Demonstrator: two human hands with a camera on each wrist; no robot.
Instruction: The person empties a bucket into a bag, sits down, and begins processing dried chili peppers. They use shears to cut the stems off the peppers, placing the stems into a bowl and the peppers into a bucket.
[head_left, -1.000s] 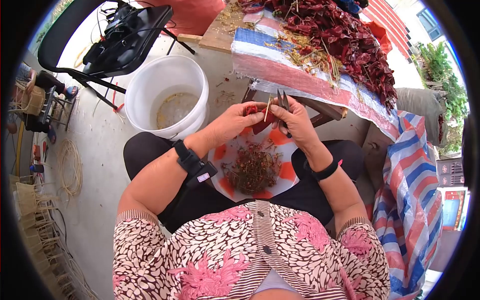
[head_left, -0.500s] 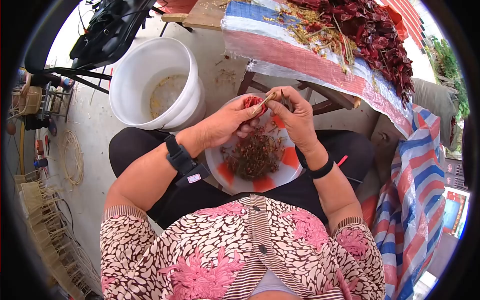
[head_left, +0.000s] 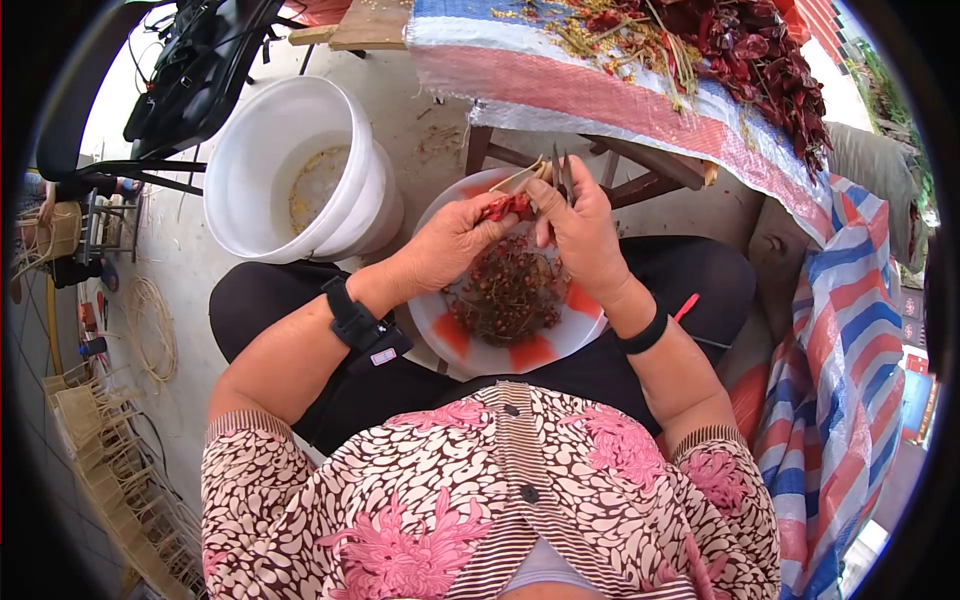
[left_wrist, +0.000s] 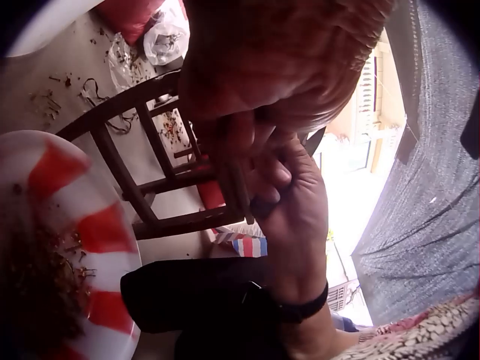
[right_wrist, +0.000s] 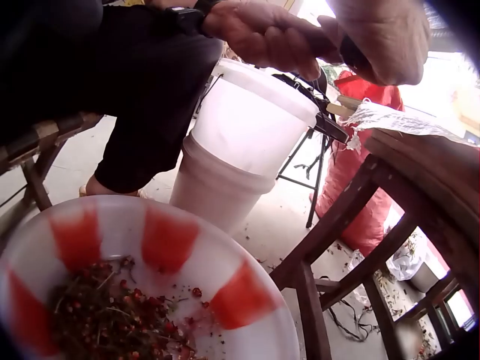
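Note:
In the head view my left hand (head_left: 452,245) pinches a crumpled dried red chili (head_left: 508,207) over the basin. My right hand (head_left: 583,228), close beside it, holds dark scissors (head_left: 562,178) with the blades pointing up. Pale stems (head_left: 530,172) stick up by the right fingertips, against the chili. Below both hands sits a white plastic basin (head_left: 430,305) with red-orange patches, holding a heap of stems and chili bits (head_left: 508,305). The left wrist view shows the backlit left hand (left_wrist: 277,67) in front of the right hand (left_wrist: 289,187), hiding most of the chili.
A white bucket (head_left: 375,200) stands left of the basin. Ahead, a wooden-legged table carries a striped woven sheet (head_left: 560,85) with a pile of dried chilies (head_left: 765,75) and scattered seeds. A black chair (head_left: 190,80) is at far left; striped cloth (head_left: 835,300) hangs at right.
The right hand has turned, so the scissor blades point up again after tilting half a second ago. Both hands stay together over the basin, and the head view has shifted slightly.

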